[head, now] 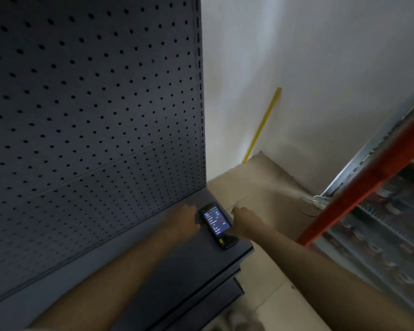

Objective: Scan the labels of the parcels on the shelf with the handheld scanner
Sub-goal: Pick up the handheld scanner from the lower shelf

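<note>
The scanner (217, 225) lies on the shelf (172, 271) near its right end, before the pegboard (89, 111). The left hand (184, 220) is just left of it, the right hand (245, 223) just right. A post (359, 189) stands well right.

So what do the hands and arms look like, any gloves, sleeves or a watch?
Left hand and right hand are bare, no gloves. Both forearms are bare as far as the frame shows, with no sleeve, watch or band visible. The picture is blurred, so rings cannot be told.

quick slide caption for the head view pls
Both hands, left and right, flank the lit handheld scanner lying on a dark shelf; no parcels visible.
</note>
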A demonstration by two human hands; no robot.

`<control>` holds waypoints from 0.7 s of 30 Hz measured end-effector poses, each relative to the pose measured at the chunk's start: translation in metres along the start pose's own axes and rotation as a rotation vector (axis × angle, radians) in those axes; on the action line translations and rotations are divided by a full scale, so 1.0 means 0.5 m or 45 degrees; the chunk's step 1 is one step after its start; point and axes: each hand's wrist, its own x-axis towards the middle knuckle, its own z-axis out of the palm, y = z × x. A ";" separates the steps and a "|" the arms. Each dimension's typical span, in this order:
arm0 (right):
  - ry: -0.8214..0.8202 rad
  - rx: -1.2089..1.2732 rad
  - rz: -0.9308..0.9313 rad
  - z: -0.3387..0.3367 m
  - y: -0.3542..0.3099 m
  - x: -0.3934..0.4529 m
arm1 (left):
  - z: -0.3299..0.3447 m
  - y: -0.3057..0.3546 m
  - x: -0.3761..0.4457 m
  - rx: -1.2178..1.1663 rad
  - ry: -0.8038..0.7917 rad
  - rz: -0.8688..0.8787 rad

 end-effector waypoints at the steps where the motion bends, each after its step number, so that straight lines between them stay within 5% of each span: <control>1: -0.021 0.027 -0.006 0.006 0.003 0.015 | 0.005 0.001 0.004 -0.006 0.002 -0.049; 11: -0.175 0.208 -0.007 0.093 0.012 0.106 | 0.108 0.013 0.017 -0.148 -0.114 -0.405; 21: 0.007 -0.043 0.037 0.126 -0.021 0.122 | 0.134 -0.022 -0.006 -0.302 -0.122 -0.567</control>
